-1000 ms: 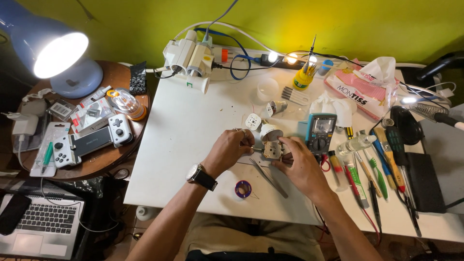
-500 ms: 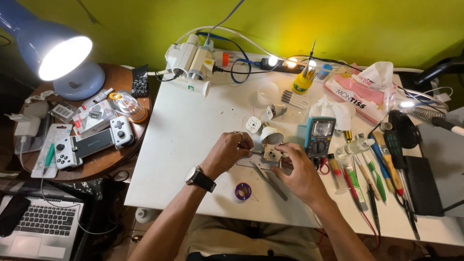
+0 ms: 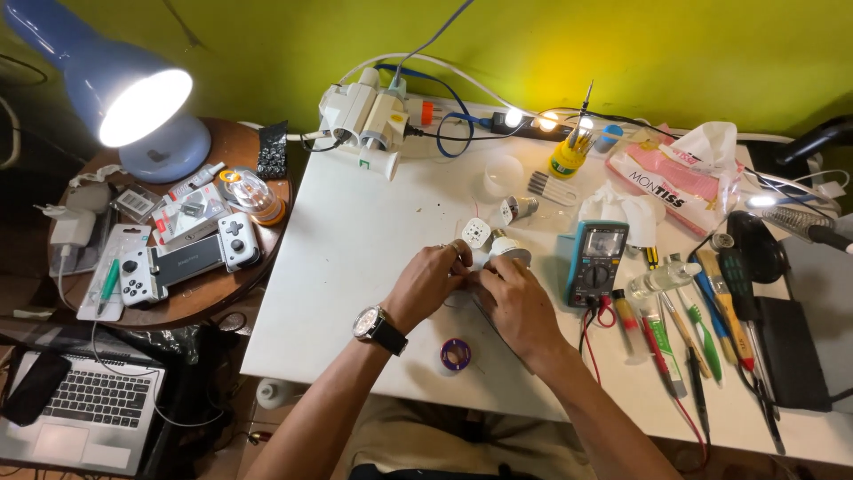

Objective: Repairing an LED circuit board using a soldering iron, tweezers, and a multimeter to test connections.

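a: hands status?
b: left hand (image 3: pixel 428 283) and right hand (image 3: pixel 515 300) meet mid-table, fingers curled in around a small white round part (image 3: pixel 510 250). both look closed on it, right gripping from below, left pinching at its side. exact finger contact is hidden.
a: where's the part?
b: on the white table (image 3: pixel 355 267), just left of the blue multimeter (image 3: pixel 593 262). a second white disc (image 3: pixel 476 232) sits just above the left fingers, apart from them.
a: around it?
b: purple solder spool (image 3: pixel 455 355) near the right wrist. wristwatch (image 3: pixel 375 327) on the left wrist. row of brushes and screwdrivers (image 3: pixel 702 329) well to the right. tissue pack (image 3: pixel 662 173) top right. lit desk lamp (image 3: pixel 133 98) over the round side table (image 3: pixel 258 267), with a game controller (image 3: pixel 182 260) on it. laptop (image 3: pixel 75 418) bottom left.
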